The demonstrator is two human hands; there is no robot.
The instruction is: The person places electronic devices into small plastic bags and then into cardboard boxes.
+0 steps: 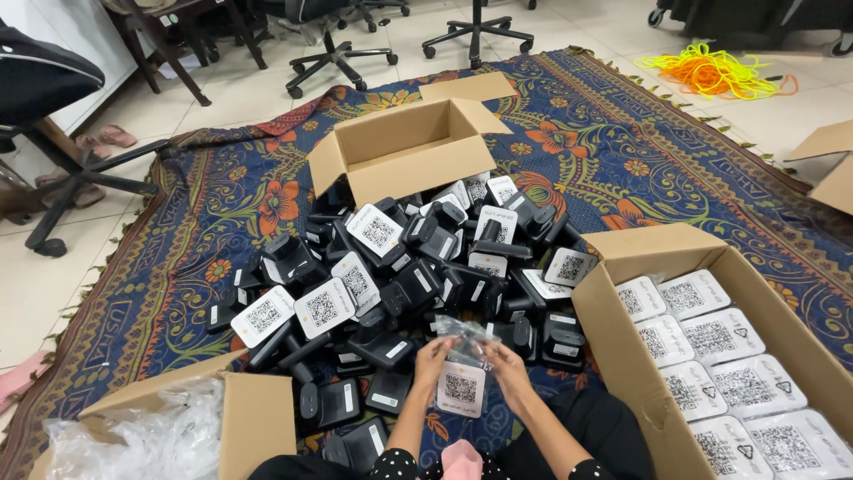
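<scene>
Low centre of the frame: both hands are on one device (461, 388), a white-faced card-like unit with a square code pattern, standing upright above the person's lap. The left hand (433, 358) pinches its upper left edge, fingers closed on it; the right hand (509, 364) grips the upper right, fingers curled together on the crinkled clear wrap (464, 332) bunched at the top of the device.

Counting boxes: four cardboard ones in view. One open box (404, 147) sits at upper centre, flaps out. One large box (640, 373) at lower right shows nine white code-faced units packed in rows. One box (258, 418) at lower left holds clear plastic bags (142, 440). A fourth box (826, 164) is cut off at the right edge.

The pile (400, 267) of black devices in mid-frame is too many to count, dozens heaped, with about a dozen white faces turned up. All of it lies on a patterned rug (222, 204). Orange and yellow cord (715, 71) lies tangled at upper right.
</scene>
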